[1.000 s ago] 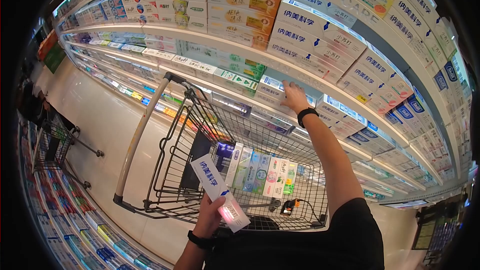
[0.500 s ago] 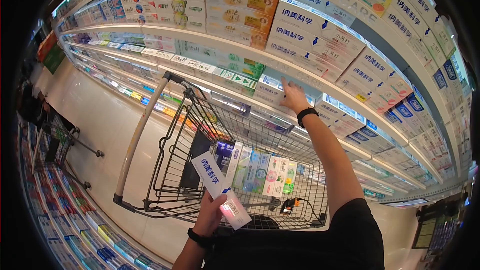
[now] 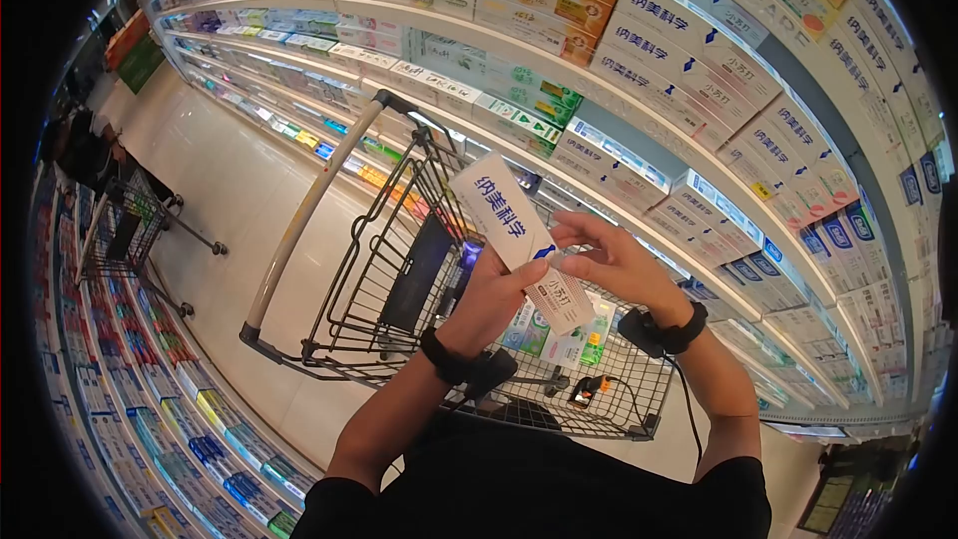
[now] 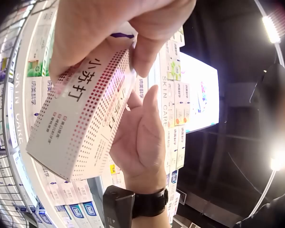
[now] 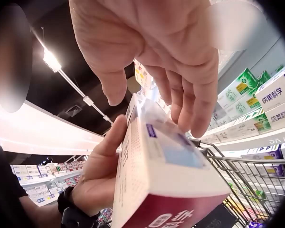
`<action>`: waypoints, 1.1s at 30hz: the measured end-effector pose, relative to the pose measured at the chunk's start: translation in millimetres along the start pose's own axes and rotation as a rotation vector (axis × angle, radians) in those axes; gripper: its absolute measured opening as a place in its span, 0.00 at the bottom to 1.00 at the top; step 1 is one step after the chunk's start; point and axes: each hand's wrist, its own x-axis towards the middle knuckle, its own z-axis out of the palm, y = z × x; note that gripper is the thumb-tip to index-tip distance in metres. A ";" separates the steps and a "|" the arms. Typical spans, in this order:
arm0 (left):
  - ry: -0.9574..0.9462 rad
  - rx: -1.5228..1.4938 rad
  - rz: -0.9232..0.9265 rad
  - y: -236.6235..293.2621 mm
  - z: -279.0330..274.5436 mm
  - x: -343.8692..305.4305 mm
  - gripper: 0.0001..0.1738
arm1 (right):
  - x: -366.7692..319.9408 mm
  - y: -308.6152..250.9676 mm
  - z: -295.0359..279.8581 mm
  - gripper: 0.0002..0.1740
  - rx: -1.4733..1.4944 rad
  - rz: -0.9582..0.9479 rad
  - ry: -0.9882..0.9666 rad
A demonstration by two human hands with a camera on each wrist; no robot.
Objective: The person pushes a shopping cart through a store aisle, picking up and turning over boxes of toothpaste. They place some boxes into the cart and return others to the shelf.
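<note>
In the head view, my left hand (image 3: 484,301) grips a long white toothpaste box (image 3: 499,212) with blue lettering, held tilted above the cart with the thumb across its front. My right hand (image 3: 631,265) is beside the box, its loosely bent fingers right at the edge. In the right wrist view, thumb and fingers spread apart over the box's far end, while its dark red end (image 5: 171,211) faces the camera. The left wrist view shows the right palm (image 4: 141,137) facing the box from behind, and red dots pattern the box's lower part.
Below the hands stands a wire shopping cart (image 3: 317,202) with several toothpaste boxes (image 3: 601,327) lying in it, partly covered by the held box. Beyond it run curved shelves stacked with boxes, including matching white ones (image 3: 611,168). Another cart (image 3: 125,230) is in the aisle at left.
My right hand has come back from the shelf, with nothing in it, to the held box. My left hand has raised the box up and to the right, and the view has shifted.
</note>
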 end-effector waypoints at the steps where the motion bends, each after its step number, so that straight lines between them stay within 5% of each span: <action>1: -0.020 -0.018 0.021 -0.1 7.6 4.5 0.21 | -1.7 -1.1 0.9 0.36 -0.053 0.018 0.004; 9: 0.004 -0.039 0.019 -31.4 8.1 38.1 0.19 | -4.8 1.9 -16.1 0.37 -0.276 0.078 0.084; 13: 0.074 0.191 0.083 -23.1 0.3 67.7 0.25 | 5.3 11.5 -38.8 0.29 -0.720 -0.236 0.363; 18: 0.161 0.384 0.082 -23.4 -26.8 108.7 0.50 | 26.8 39.8 -77.2 0.25 -1.012 -0.256 0.582; 27: 0.178 1.039 0.214 -21.2 -50.9 182.5 0.47 | 51.6 83.6 -99.8 0.25 -1.102 -0.276 0.610; 33: 0.184 1.212 0.258 -27.4 -61.6 212.1 0.41 | 58.9 88.6 -106.2 0.23 -1.140 -0.151 0.622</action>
